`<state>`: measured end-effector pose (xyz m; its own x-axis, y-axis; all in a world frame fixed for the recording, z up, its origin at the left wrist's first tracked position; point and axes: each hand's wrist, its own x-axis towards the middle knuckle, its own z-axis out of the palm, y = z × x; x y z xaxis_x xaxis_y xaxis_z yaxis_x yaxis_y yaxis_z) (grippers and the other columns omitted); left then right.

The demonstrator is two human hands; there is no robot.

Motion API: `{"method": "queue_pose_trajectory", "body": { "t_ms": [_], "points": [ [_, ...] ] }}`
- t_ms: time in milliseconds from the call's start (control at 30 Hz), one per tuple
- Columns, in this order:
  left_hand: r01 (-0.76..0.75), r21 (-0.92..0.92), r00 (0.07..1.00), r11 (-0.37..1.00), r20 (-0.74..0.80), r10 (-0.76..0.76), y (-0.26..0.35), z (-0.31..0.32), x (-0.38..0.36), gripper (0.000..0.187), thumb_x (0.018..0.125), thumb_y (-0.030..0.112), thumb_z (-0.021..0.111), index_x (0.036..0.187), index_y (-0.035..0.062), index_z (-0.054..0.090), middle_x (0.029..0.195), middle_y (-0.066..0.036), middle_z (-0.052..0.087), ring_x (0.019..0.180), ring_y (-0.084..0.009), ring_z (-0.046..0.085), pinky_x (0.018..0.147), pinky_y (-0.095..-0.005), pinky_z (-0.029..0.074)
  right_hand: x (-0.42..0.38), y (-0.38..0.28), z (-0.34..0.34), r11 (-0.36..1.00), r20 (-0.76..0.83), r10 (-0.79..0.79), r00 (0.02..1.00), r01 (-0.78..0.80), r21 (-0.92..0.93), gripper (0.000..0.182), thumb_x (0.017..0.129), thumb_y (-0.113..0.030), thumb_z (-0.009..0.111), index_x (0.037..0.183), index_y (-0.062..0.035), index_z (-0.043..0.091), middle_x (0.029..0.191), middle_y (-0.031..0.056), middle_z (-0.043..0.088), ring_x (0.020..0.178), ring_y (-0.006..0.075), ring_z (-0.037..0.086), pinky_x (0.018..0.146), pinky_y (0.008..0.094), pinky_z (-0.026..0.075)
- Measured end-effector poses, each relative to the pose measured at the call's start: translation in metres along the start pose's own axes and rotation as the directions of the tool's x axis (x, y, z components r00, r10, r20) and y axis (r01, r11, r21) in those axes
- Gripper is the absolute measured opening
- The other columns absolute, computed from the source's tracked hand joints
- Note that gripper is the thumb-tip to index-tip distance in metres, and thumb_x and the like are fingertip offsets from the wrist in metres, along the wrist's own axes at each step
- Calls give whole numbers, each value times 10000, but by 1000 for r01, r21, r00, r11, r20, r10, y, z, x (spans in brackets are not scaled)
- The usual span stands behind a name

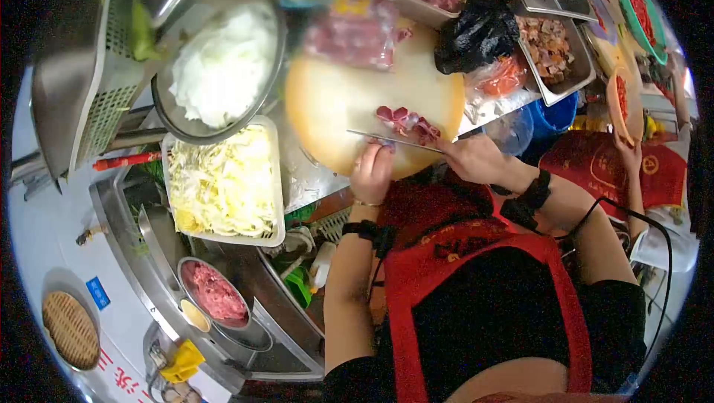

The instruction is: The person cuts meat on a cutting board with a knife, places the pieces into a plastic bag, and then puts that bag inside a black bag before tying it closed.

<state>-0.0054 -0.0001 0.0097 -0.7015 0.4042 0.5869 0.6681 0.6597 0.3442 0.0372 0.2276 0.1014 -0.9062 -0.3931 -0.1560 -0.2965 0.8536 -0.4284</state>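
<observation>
Right hand (pixel 476 159) angles in from the right, grip closed on knife (pixel 394 140) handle. Left hand (pixel 372 172) bent at the blade; can't tell what its grip pinches. Meat (pixel 407 122) just beyond knife, on round board (pixel 335 105) at desk (pixel 297 183) near edge. Bagged meat (pixel 353 34), black bag (pixel 476 37) crowd board's far side. Bowl (pixel 159 98), vegetable tray (pixel 280 224) left. Steel desk; another person (pixel 625 168) right.

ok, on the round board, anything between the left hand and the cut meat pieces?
Yes, the knife. Its blade crosses between the left hand, on the wearer's side, and the cut meat pieces beyond it. The right hand holds the knife. Can't tell if the left fingertips pin something at the blade.
</observation>
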Motion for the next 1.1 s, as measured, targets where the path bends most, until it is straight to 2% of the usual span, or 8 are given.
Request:
{"method": "queue_pose_trajectory", "body": {
  "t_ms": [167, 233, 433, 633, 767, 833, 967, 1100],
  "points": [
    [-64, -18, 997, 998, 50, 65, 2, -6, 11, 95, 746, 50, 598, 836, 70, 622, 900, -51, 581, 844, -208, 578, 729, -298, 479, 6, -2, -3, 995, 74, 8, 997, 0, -104, 308, 751, -130, 537, 1055, -89, 522, 568, 99, 573, 469, 282, 575, 410, 406, 445],
    [35, -100, 997, 994, 72, -28, 0, -2, 4, 125, 745, 50, 604, 869, 60, 614, 922, -67, 583, 838, -246, 579, 744, -328, 484, 13, -4, 3, 994, 52, -16, 999, 22, -111, 288, 753, -131, 527, 1038, -89, 524, 562, 90, 574, 459, 273, 575, 401, 402, 443],
    [48, -144, 997, 988, 74, -38, -4, 0, -8, 184, 741, 49, 625, 922, 54, 594, 955, -93, 587, 837, -276, 576, 710, -350, 488, 57, -25, 30, 995, 69, -13, 998, 20, -102, 196, 756, -142, 528, 931, -67, 482, 611, 98, 608, 537, 284, 616, 443, 408, 458],
    [106, -206, 992, 973, 86, -90, 7, -11, -8, 167, 756, 38, 628, 916, 48, 583, 954, -103, 575, 852, -312, 559, 720, -379, 466, 15, -22, 10, 992, 147, 80, 986, -65, -104, 280, 751, -137, 534, 1010, -52, 475, 635, 107, 622, 560, 279, 628, 468, 405, 475],
    [122, -176, 990, 977, 94, -106, 13, -16, -13, 151, 759, 42, 629, 905, 48, 589, 944, -102, 576, 851, -311, 559, 720, -381, 467, 32, -39, 20, 991, 239, 123, 963, -108, -73, 305, 741, -135, 538, 1027, -46, 478, 656, 113, 630, 578, 275, 634, 477, 404, 483],
    [89, -135, 994, 987, 69, -80, -3, 8, -6, 136, 765, 50, 627, 897, 46, 598, 931, -101, 578, 848, -311, 560, 716, -381, 468, 55, -17, 37, 995, 125, 48, 991, -36, -98, 313, 731, -137, 554, 1024, -57, 479, 674, 124, 634, 581, 282, 634, 477, 415, 483],
    [114, -164, 992, 980, 78, -103, 1, 7, 1, 123, 768, 48, 618, 889, 43, 603, 920, -102, 579, 845, -308, 562, 725, -380, 466, 38, 1, 23, 999, 115, 53, 992, -54, 7, 289, 730, -146, 567, 994, -55, 493, 640, 120, 617, 540, 295, 618, 461, 419, 477],
    [83, -76, 996, 994, 28, -81, 1, 8, 0, 106, 732, 67, 654, 827, 80, 609, 876, -51, 587, 795, -220, 589, 687, -305, 482, 13, 4, 6, 999, 99, 44, 994, -44, -1, 276, 724, -149, 579, 978, -62, 517, 601, 109, 584, 515, 293, 600, 440, 417, 468]
  ]
}}
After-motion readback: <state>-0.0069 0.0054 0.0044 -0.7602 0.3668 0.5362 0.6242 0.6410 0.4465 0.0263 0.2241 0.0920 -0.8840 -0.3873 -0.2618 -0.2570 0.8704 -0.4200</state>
